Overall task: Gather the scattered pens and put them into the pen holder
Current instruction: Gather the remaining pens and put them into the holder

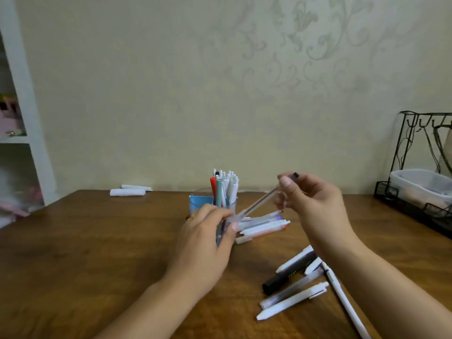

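Hands meet over my table (97, 241). My right hand (315, 204), raised with wrist bent, pinches the dark end of a clear pen (259, 203) that slants down to my left hand (208, 238), whose fingers close on its lower end beside the holder (226, 204). More pens (293, 285) lie under my right forearm.

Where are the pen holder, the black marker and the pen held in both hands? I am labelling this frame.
pen holder (231, 204): head view, clear front wall.
black marker (288, 275): head view, mid barrel.
held pen (259, 203): head view, clear barrel.
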